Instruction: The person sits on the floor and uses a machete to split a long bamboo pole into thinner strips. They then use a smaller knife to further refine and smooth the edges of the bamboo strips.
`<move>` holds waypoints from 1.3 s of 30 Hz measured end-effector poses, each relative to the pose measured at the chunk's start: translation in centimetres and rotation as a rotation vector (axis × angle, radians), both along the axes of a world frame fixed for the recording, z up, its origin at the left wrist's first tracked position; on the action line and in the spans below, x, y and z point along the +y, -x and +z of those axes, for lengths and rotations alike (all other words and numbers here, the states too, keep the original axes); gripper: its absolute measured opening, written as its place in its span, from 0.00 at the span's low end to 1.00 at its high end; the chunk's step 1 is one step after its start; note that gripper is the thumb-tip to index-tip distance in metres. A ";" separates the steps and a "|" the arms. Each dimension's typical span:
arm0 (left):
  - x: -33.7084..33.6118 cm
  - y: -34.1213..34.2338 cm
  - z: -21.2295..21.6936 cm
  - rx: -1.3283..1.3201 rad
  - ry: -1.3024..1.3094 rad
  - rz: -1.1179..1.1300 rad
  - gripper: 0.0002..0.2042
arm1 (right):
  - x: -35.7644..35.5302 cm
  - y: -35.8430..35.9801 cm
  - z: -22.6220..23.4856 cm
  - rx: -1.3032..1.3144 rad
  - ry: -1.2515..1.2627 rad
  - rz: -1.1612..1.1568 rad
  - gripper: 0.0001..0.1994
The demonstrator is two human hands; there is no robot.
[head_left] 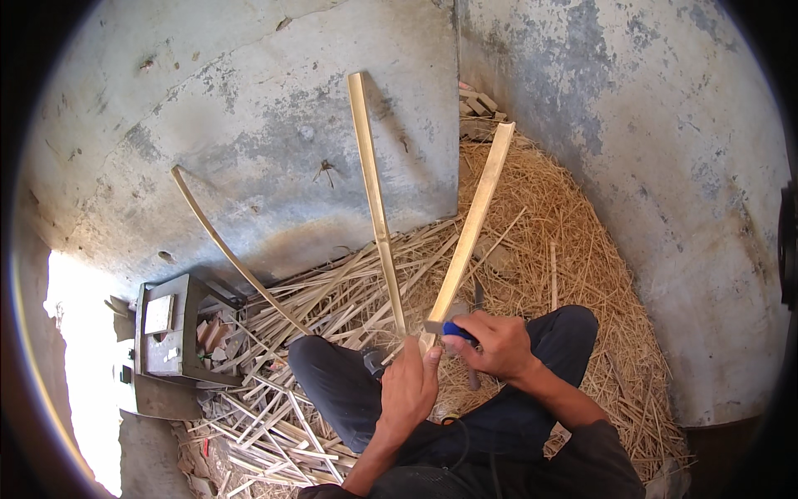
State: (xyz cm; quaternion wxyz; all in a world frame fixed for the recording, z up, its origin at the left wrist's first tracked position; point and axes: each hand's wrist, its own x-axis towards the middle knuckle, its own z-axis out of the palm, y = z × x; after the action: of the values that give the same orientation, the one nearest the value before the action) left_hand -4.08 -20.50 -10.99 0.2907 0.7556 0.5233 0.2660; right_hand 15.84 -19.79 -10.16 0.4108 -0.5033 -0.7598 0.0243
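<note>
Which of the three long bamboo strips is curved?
The leftmost strip: thin and bowed, away from both hands. The middle strip and right strip are straight.

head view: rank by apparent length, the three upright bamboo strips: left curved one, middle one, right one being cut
1. Middle strip, longest.
2. Left curved strip and right strip look about alike; unsure, since the right one's base is hidden by the left hand and right hand.

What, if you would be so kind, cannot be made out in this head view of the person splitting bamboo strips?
- Blade of the blue-handled knife: hidden by the right hand and the bamboo strip.
- Lower ends of the strips: covered by the left hand.
- Small insect-like mark on the wall: too small to identify.
- Grey metal box: contents unreadable, partly washed out by glare.
- Person's feet: hidden by the knees.
</note>
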 end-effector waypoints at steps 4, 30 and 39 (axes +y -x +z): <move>-0.2 -0.1 0.4 0.015 -0.015 0.018 0.18 | -0.1 -0.4 0.0 -0.015 0.023 -0.014 0.14; -3.6 4.5 -1.7 0.163 0.126 0.004 0.19 | 8.0 -12.8 2.3 0.046 -0.052 -0.398 0.19; -3.4 5.7 -2.2 0.126 0.057 0.031 0.19 | 6.9 -14.9 3.5 0.184 0.160 -0.475 0.21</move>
State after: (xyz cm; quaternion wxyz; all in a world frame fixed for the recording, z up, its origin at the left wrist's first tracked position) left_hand -9.73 -23.93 -13.21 0.2745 0.7540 0.5596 0.2074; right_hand 30.70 -12.90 -6.62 0.4312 -0.6939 -0.5757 0.0327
